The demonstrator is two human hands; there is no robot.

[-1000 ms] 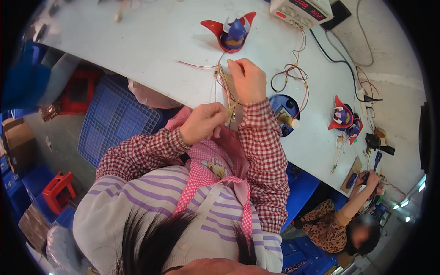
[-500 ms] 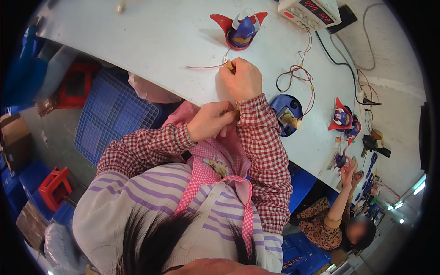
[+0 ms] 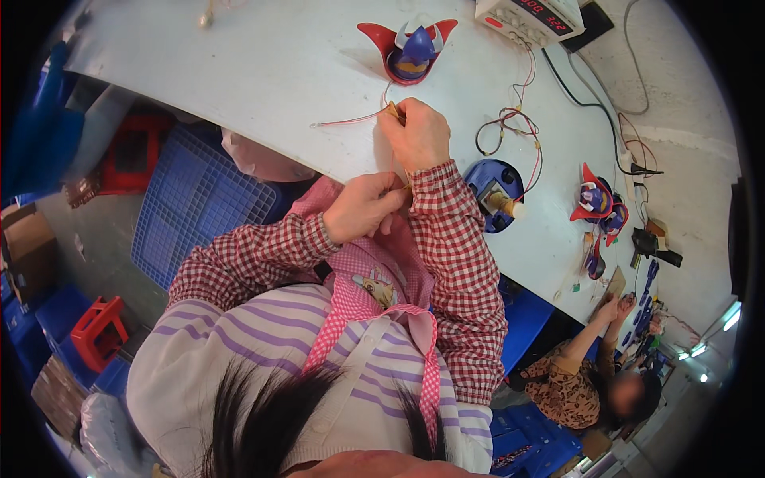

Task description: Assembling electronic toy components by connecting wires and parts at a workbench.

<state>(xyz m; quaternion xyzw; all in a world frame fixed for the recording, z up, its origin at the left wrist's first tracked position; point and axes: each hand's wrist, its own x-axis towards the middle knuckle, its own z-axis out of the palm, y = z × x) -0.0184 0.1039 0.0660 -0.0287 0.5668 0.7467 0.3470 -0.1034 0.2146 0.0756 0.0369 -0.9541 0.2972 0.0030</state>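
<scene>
My right hand is closed over the table, pinching a small tan-yellow piece, apparently tape, against a thin pair of red and white wires. The wires run up to a purple, red and silver horned toy head standing just beyond that hand. Close to my right cuff, at the table's near edge, my left hand is closed with fingertips together on a thin yellowish strip. Most of that strip is hidden by my sleeve, so I cannot tell whether it reaches the other hand.
Right of my arm lies a round blue base with coiled wires above it. A white power supply stands at the back. More toy heads sit farther right, near a co-worker's hands. A blue crate is at left.
Both my hands keep nearly the same pose, and the view has shifted slightly. The co-worker's hands have moved lower, away from a purple toy part that now rests on the table.
</scene>
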